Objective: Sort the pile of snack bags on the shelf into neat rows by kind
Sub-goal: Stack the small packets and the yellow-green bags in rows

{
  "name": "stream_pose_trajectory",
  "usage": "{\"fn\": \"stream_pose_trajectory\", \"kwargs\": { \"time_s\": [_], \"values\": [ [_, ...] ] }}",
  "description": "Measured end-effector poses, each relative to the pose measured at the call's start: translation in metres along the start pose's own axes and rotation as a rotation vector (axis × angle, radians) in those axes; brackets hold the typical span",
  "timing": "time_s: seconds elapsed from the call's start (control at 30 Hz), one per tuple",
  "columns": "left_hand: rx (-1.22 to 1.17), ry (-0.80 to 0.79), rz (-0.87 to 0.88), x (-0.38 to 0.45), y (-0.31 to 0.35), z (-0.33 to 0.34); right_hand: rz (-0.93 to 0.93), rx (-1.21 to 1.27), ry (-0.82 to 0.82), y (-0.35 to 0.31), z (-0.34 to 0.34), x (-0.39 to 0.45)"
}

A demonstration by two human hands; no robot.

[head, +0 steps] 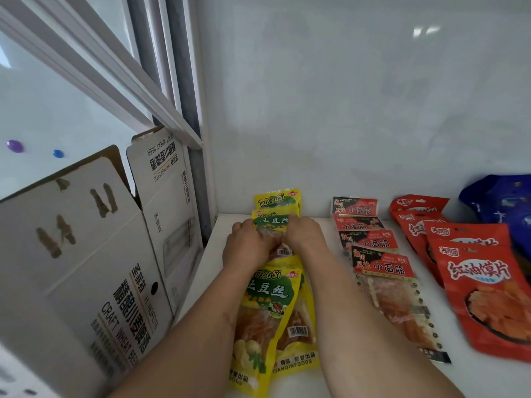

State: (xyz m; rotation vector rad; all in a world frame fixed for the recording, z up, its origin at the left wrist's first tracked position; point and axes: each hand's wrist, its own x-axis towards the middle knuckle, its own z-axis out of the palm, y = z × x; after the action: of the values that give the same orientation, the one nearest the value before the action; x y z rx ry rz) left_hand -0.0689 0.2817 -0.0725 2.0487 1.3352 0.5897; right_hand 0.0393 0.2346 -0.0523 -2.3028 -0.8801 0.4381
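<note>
I see two bare forearms reaching away from me over a white shelf [207, 282], ending in both hands side by side on the same yellow snack bag. Nearest to me, under the forearms and short of the hands, lie two yellow bags [267, 320] overlapping at a slight angle, green label panels up. Beyond them, the left hand [246, 246] is curled with fingers bent down, pressing and pinching the left edge of the held yellow bag [271, 224]; the right hand [305, 236] is curled the same way on its right edge, thumb and fingers closed onto the packet. Just past the fingertips, a fourth yellow bag [277, 198] leans against the back wall [344, 110], partly covered by the held one. So I count four yellow bags in one line running away from me. To the right of the right hand, a row of four red-and-black bags [379, 265] overlaps front to back, apart from the yellow line. Further right again, a row of four red bags [482, 285] with orange chips pictured, also overlapping. Beyond those, at the far right, a blue bag [502, 199] rests near the wall. To the left of the left hand, beside the shelf, stand white cardboard boxes [86, 268] with open flaps.
</note>
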Motion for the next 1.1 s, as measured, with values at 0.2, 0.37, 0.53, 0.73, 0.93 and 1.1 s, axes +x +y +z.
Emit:
{"fn": "stream_pose_trajectory", "kwargs": {
  "time_s": [0.2, 0.37, 0.53, 0.73, 0.93, 1.1],
  "values": [
    [0.002, -0.017, -0.023, -0.002, 0.004, -0.005, 0.048, 0.065, 0.03, 0.002, -0.005, -0.019],
    [-0.031, 0.016, -0.052, -0.008, 0.006, -0.014, -0.071, 0.206, 0.046, 0.016, -0.024, -0.053],
    [0.08, 0.028, -0.008, -0.039, -0.002, -0.033, -0.102, 0.154, 0.05, 0.032, -0.035, -0.09],
    [0.362, -0.091, -0.025, -0.121, -0.018, -0.048, -0.093, -0.037, -0.019, 0.05, -0.031, -0.123],
    [0.504, 0.02, -0.014, -0.174, -0.022, -0.042, -0.08, 0.013, -0.054, 0.056, -0.033, -0.14],
    [0.255, 0.192, 0.002, -0.198, -0.029, -0.035, -0.06, 0.146, -0.071, 0.06, -0.039, -0.151]
  ]
}}
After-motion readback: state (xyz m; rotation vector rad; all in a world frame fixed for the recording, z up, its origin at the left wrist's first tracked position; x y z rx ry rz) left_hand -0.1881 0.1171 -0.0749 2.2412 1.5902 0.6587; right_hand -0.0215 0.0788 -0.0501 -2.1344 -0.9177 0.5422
